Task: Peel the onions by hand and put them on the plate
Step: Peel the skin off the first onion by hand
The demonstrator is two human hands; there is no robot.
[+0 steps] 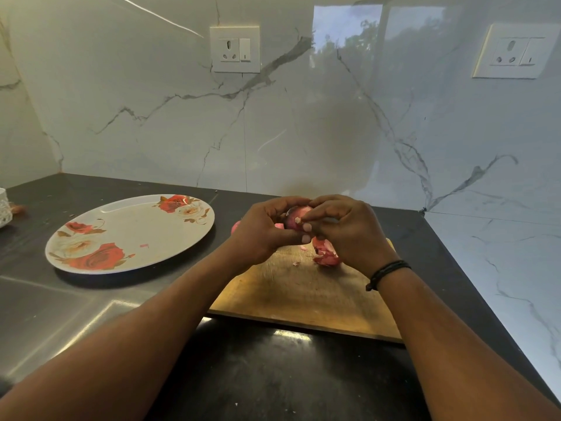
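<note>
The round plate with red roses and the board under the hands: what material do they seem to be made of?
The round rose-printed plate looks like melamine or glazed ceramic: smooth, slightly glossy, with a printed pattern; the picture does not show which. The rectangular brown cutting board appears to be wood, matt and worn, with visible grain and many knife marks.

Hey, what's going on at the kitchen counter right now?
A person is peeling a red onion by hand. The left hand grips it above the wooden cutting board, while the right hand pinches at its tip to pull skin away. Some pink onion peel already lies on the board under the hands. The floral plate to the left holds no onion yet, only a tiny pink scrap.
</note>
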